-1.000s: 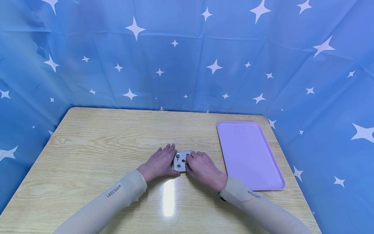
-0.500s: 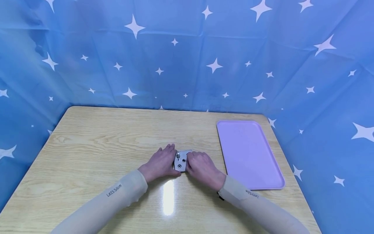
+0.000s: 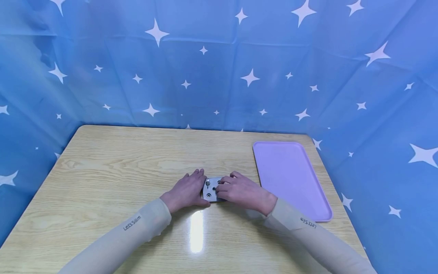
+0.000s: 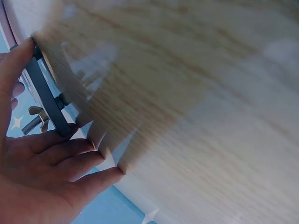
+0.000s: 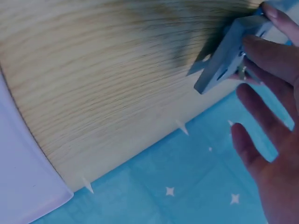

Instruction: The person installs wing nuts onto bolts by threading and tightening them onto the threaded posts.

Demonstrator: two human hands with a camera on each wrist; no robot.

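A small grey metal plate with several holes lies between the hands at mid-table. At its far left corner a threaded bolt with a wing nut stands up from the top face. My left hand holds the plate's left side, thumb at the near end and fingers at the far end. My right hand is over the plate's right part, thumb and index fingertips right at the holes. In the right wrist view the other fingers are spread away. I cannot tell whether the right fingertips pinch anything.
A shallow purple tray lies on the right of the wooden table, just beyond the right forearm. Blue curtains with white stars hang behind and at both sides of the table.
My right hand has turned and drawn slightly to the right, its fingers loosening from a bunched shape. More of the plate's holes show. The left hand stays where it was.
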